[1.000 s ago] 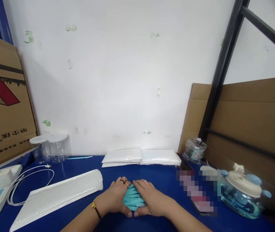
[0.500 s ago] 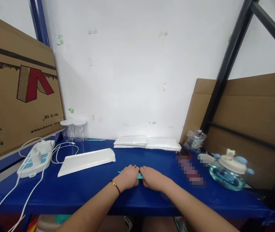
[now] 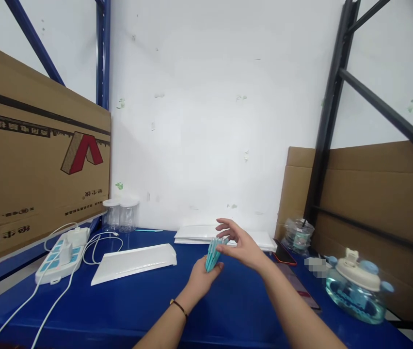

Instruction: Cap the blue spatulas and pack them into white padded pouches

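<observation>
My left hand (image 3: 202, 280) is closed around the lower part of a bundle of slim teal pens (image 3: 212, 255), held upright with a slight tilt above the blue table. My right hand (image 3: 240, 244) is just right of the bundle's top, fingers curved and apart, its thumb close to the pens; whether it touches them I cannot tell. Behind the hands, white flat packs (image 3: 194, 234) lie along the wall, partly covered by my right hand. Toward the left is a single white flat pack (image 3: 135, 261). A lone thin teal stick (image 3: 149, 230) rests near the wall.
A power strip (image 3: 63, 254) with white cables lies at the left, before a large cardboard box (image 3: 39, 169). Two clear lidded jars (image 3: 128, 216) stand by the wall. On the right are a phone (image 3: 285, 253), a plastic cup (image 3: 298, 236) and a jug of bluish liquid (image 3: 355, 291).
Both hands were together low over the table around the teal pens. Now the left hand holds the bundle raised and upright, and the right hand has opened and moved up and right. The view has tilted upward.
</observation>
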`<action>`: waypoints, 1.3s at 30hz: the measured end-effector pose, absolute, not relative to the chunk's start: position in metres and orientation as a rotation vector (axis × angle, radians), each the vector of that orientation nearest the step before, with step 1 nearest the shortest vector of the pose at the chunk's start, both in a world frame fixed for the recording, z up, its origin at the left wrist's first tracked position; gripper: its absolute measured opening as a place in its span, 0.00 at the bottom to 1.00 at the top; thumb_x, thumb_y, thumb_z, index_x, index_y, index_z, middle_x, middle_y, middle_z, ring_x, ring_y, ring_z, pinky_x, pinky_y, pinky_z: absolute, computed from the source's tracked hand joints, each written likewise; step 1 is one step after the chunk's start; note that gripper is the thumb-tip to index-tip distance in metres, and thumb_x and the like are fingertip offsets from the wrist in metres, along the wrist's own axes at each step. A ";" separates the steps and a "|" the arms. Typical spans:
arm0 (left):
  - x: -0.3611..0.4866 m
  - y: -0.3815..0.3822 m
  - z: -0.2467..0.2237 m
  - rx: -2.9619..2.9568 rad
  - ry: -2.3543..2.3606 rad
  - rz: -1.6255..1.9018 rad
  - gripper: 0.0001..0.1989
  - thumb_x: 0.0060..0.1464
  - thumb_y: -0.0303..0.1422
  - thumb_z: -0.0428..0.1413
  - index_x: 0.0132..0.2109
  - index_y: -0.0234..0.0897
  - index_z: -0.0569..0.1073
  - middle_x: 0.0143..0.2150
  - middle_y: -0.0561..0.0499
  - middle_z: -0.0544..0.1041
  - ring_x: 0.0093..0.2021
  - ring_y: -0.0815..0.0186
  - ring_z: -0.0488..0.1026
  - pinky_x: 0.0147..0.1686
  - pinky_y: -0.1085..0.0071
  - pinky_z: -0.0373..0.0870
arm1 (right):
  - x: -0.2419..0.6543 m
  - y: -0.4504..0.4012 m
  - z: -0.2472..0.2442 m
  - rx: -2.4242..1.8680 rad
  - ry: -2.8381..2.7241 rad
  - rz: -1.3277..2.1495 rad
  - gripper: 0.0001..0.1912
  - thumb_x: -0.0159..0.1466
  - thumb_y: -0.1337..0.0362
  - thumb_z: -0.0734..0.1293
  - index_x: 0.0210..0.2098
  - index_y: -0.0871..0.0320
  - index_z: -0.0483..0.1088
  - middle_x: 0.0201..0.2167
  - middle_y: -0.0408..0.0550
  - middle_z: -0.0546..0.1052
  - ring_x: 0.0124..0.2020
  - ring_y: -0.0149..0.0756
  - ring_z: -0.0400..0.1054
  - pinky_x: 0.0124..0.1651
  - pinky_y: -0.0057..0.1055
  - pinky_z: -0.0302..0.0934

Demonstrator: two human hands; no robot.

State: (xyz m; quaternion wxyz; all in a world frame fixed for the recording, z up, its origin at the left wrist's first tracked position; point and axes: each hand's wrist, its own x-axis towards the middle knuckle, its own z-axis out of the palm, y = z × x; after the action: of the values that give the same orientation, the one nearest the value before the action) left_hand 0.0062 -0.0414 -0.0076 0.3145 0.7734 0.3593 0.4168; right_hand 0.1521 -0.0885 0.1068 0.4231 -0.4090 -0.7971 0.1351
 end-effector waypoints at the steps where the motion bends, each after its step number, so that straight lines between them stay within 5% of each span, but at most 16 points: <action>1: 0.010 -0.042 -0.011 1.980 0.917 1.120 0.15 0.54 0.44 0.51 0.34 0.34 0.67 0.30 0.52 0.73 0.30 0.65 0.69 0.29 0.72 0.63 | 0.148 -0.089 0.105 -1.002 -1.914 0.321 0.25 0.58 0.57 0.66 0.54 0.54 0.62 0.49 0.50 0.69 0.46 0.38 0.66 0.46 0.33 0.60; 4: 0.019 -0.047 -0.021 1.881 0.820 1.072 0.16 0.50 0.45 0.54 0.32 0.35 0.67 0.24 0.53 0.71 0.25 0.67 0.68 0.27 0.72 0.63 | 0.130 -0.087 0.091 -1.047 -1.950 0.204 0.15 0.64 0.57 0.59 0.47 0.55 0.68 0.45 0.50 0.72 0.47 0.39 0.65 0.50 0.34 0.58; 7: 0.019 -0.052 -0.027 1.804 0.777 0.933 0.17 0.49 0.46 0.55 0.30 0.36 0.66 0.15 0.58 0.65 0.17 0.70 0.64 0.21 0.74 0.61 | 0.117 -0.082 0.076 -1.195 -2.121 0.220 0.16 0.66 0.59 0.55 0.37 0.57 0.72 0.35 0.50 0.75 0.39 0.39 0.68 0.45 0.35 0.60; 10: 0.014 -0.055 -0.026 1.685 0.732 0.913 0.19 0.49 0.50 0.54 0.32 0.37 0.64 0.13 0.62 0.60 0.12 0.73 0.59 0.17 0.75 0.58 | 0.120 -0.078 0.065 -1.133 -1.922 0.490 0.16 0.64 0.56 0.59 0.48 0.55 0.67 0.40 0.51 0.75 0.39 0.39 0.69 0.43 0.36 0.62; 13: 0.008 -0.060 -0.019 1.510 0.620 0.932 0.21 0.47 0.51 0.56 0.34 0.38 0.61 0.15 0.65 0.57 0.11 0.77 0.52 0.13 0.77 0.54 | 0.132 -0.082 0.058 -0.845 -1.588 0.878 0.33 0.58 0.53 0.66 0.59 0.50 0.52 0.50 0.54 0.71 0.46 0.41 0.68 0.48 0.39 0.62; 15: 0.006 -0.065 -0.013 1.459 0.547 0.915 0.22 0.43 0.48 0.60 0.35 0.38 0.62 0.16 0.64 0.58 0.11 0.79 0.51 0.13 0.78 0.51 | 0.137 -0.088 0.054 -0.729 -1.526 1.122 0.39 0.53 0.55 0.71 0.60 0.50 0.53 0.50 0.54 0.71 0.49 0.43 0.67 0.50 0.42 0.61; 17: 0.006 -0.071 -0.010 1.439 0.507 0.839 0.22 0.37 0.43 0.64 0.36 0.38 0.64 0.18 0.64 0.60 0.12 0.79 0.52 0.14 0.78 0.50 | 0.134 -0.095 0.050 -0.703 -1.617 1.346 0.38 0.46 0.57 0.75 0.54 0.54 0.62 0.48 0.54 0.73 0.48 0.46 0.67 0.50 0.43 0.60; 21: 0.009 -0.084 -0.011 1.354 0.468 0.549 0.20 0.30 0.39 0.66 0.26 0.39 0.64 0.17 0.62 0.58 0.14 0.80 0.50 0.16 0.77 0.50 | 0.118 -0.105 0.041 -0.716 -1.683 1.493 0.16 0.45 0.56 0.75 0.28 0.61 0.74 0.39 0.54 0.77 0.49 0.49 0.67 0.51 0.42 0.58; 24: -0.001 -0.081 -0.008 1.498 0.509 0.576 0.22 0.28 0.39 0.68 0.33 0.38 0.70 0.25 0.56 0.69 0.22 0.72 0.65 0.25 0.72 0.63 | 0.116 -0.104 0.035 -0.758 -1.454 1.339 0.17 0.51 0.52 0.71 0.19 0.59 0.68 0.24 0.49 0.75 0.40 0.44 0.70 0.49 0.41 0.59; 26: -0.023 -0.067 0.001 1.842 0.659 0.719 0.33 0.26 0.40 0.68 0.45 0.39 0.71 0.40 0.49 0.74 0.39 0.61 0.71 0.41 0.64 0.66 | 0.127 -0.100 0.032 -0.738 -1.260 1.229 0.21 0.55 0.50 0.68 0.17 0.58 0.62 0.15 0.41 0.67 0.25 0.35 0.68 0.41 0.38 0.63; 28: -0.059 -0.046 0.013 2.171 1.005 0.864 0.42 0.24 0.44 0.68 0.51 0.38 0.69 0.51 0.42 0.70 0.51 0.51 0.65 0.52 0.58 0.60 | 0.145 -0.094 0.027 -0.718 -1.114 1.134 0.23 0.58 0.50 0.66 0.17 0.57 0.57 0.11 0.34 0.57 0.14 0.26 0.55 0.28 0.31 0.61; 31: -0.121 -0.006 0.026 2.403 1.405 0.765 0.57 0.16 0.44 0.69 0.59 0.36 0.61 0.62 0.35 0.58 0.62 0.41 0.48 0.59 0.50 0.44 | 0.172 -0.087 0.010 -0.813 -1.052 0.980 0.18 0.57 0.53 0.68 0.22 0.57 0.60 0.11 0.31 0.51 0.12 0.21 0.43 0.17 0.23 0.46; 35: -0.176 0.030 0.025 2.332 1.670 0.489 0.61 0.16 0.43 0.69 0.62 0.34 0.55 0.63 0.30 0.55 0.64 0.36 0.40 0.56 0.39 0.31 | 0.181 -0.083 -0.015 -0.967 -1.079 0.924 0.17 0.54 0.52 0.70 0.31 0.58 0.64 0.13 0.32 0.55 0.14 0.23 0.48 0.18 0.23 0.42; 39: -0.179 0.034 0.027 2.331 1.620 0.431 0.51 0.25 0.41 0.66 0.60 0.34 0.59 0.53 0.36 0.70 0.57 0.41 0.60 0.57 0.44 0.40 | 0.167 -0.103 0.004 -0.878 -1.075 1.030 0.16 0.56 0.51 0.68 0.36 0.56 0.66 0.12 0.30 0.49 0.12 0.21 0.41 0.17 0.22 0.38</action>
State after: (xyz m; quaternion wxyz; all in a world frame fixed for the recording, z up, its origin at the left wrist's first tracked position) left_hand -0.1791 0.0345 0.0275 0.1348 0.8043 0.5592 0.1489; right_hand 0.1672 -0.1029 0.0036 0.6494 -0.3862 -0.4730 0.4532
